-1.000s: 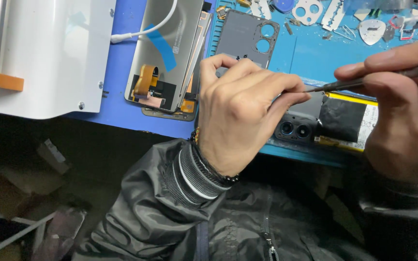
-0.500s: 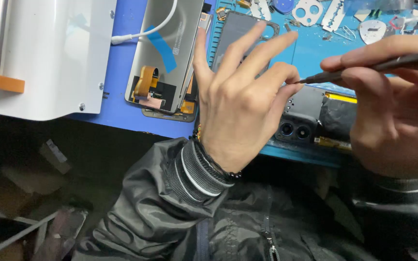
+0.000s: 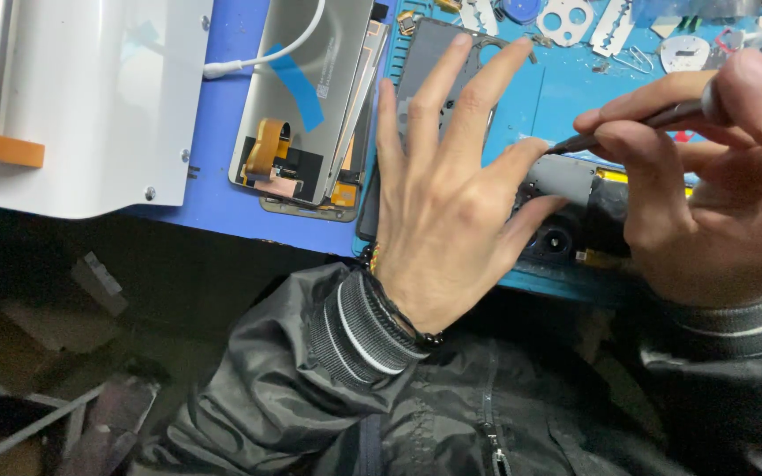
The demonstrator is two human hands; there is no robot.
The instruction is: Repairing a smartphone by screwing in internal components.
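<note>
The left hand [image 3: 438, 203] is lying palm-down with its fingers spread and released, grasping nothing; only the thumb [image 3: 526, 163] and the edge of the palm are pressing against the opened dark phone body with exposed grey metal shield and camera lenses [image 3: 566, 198]. The right hand [image 3: 707, 185] is clenching a slim dark metal screwdriver-like tool [image 3: 637, 123] in a pen grip between thumb and forefingers.

The phone body is resting on the light-blue work mat [image 3: 557, 88], at the near edge of the bench, between the two hands. Its long axis is running left to right across the view, largely hidden under the right hand. From the right fingers the working point is lying to the left — the tool tip is meeting the upper left edge of the grey shield, just beside the left thumb. The tool's long axis is sloping down from upper right to lower left. The right hand is the nearer to the contact point along the tool; the left hand is steadying from the opposite side.

Count: one phone body in hand, one tool, two hands. Beyond the left fingers one dark grey flat back frame with round camera cut-outs [image 3: 451, 70] is lying, and to its left one detached silver display panel with orange flex cable and blue tape strip [image 3: 310, 106] is sitting on the darker blue pad [image 3: 222, 194], beside one white machine housing [image 3: 81, 97]. Small loose metal parts — too small to count reliably — are scattered along the far edge.
</note>
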